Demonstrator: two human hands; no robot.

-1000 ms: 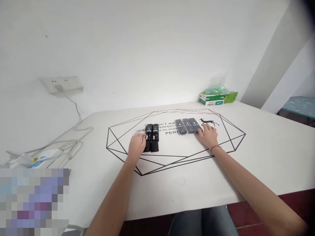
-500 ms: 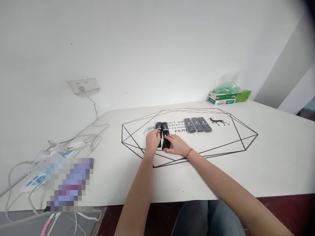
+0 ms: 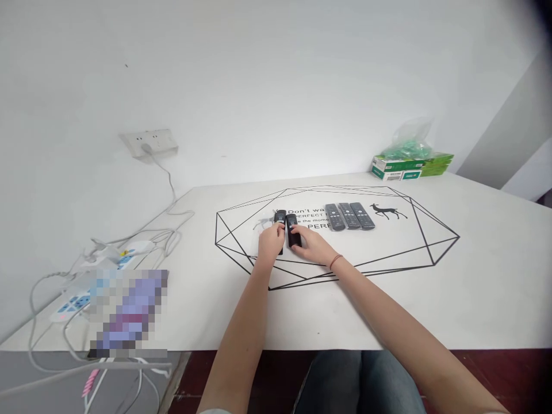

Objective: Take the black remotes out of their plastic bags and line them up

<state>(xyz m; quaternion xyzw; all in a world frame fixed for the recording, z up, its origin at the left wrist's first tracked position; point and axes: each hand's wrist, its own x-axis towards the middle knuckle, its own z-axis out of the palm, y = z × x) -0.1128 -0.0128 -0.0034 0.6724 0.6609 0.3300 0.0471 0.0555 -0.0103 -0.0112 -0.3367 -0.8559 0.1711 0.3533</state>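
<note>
Two black remote controls lie side by side on the table, backs up with small pale labels. My left hand [image 3: 271, 242] is closed over the left remote control [image 3: 280, 215], its fingertips pressed together on the upper part and hiding much of the middle. The right remote control [image 3: 294, 237] lies between the thumb and fingers of my right hand [image 3: 316, 246], which grips it from its right side. Its back looks closed over the lower half. Further right, three dark grey remote controls [image 3: 350, 216] rest in a row with their buttons up, seemingly in clear wrapping.
The white table [image 3: 336, 313] bears a black line pattern and lettering. Green-and-white boxes [image 3: 399, 165] under a clear plastic bag [image 3: 409, 144] stand at the back right. Power strips [image 3: 77, 302], tangled cables [image 3: 166, 236] and a blurred purple item [image 3: 133, 313] occupy the left side.
The right remote's cover piece, which sat low with the compartment partly exposed, has slid up and now covers it. My right hand moved up slightly with it. The view shifted a little.
</note>
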